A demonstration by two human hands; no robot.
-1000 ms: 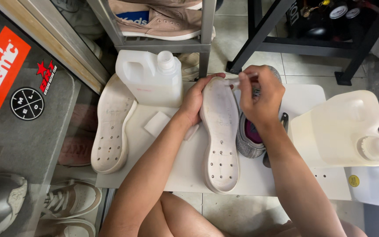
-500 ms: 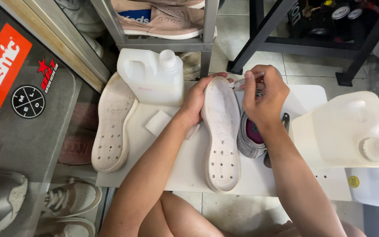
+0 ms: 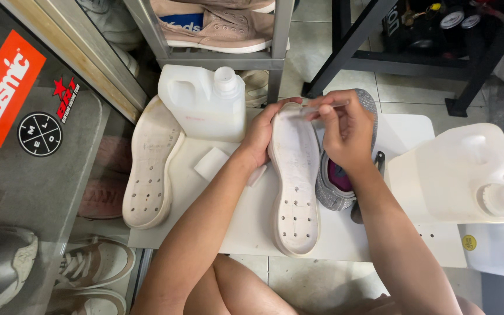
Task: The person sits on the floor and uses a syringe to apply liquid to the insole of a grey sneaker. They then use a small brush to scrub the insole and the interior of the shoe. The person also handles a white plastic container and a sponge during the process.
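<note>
Insole (image 3: 294, 181), white and perforated, lies lengthwise on the white counter (image 3: 406, 131), its toe end toward twelve o'clock and lifted a little where the hands meet it. The person's left hand (image 3: 262, 135) cups the toe end from the nine o'clock side, fingers curled and clamped on its edge. The right hand (image 3: 345, 131) sits over the same end from three o'clock, its fingers pinched together on a small thin tool (image 3: 328, 107) whose tip rests at the insole's toe; what kind of tool it is I cannot tell.

Just beside the insole at three o'clock lies a grey knit shoe (image 3: 336, 186) with a pink lining, touching the insole's edge and partly under the right wrist. At nine o'clock a second, dirtier insole (image 3: 150, 169) lies along the counter's edge, with a small white block (image 3: 211, 163) between the two. A white plastic jug (image 3: 205, 105) stands at eleven o'clock, and another white jug (image 3: 456, 175) lies on its side at three o'clock. Beige shoes (image 3: 217, 26) sit on a metal rack at twelve o'clock.
</note>
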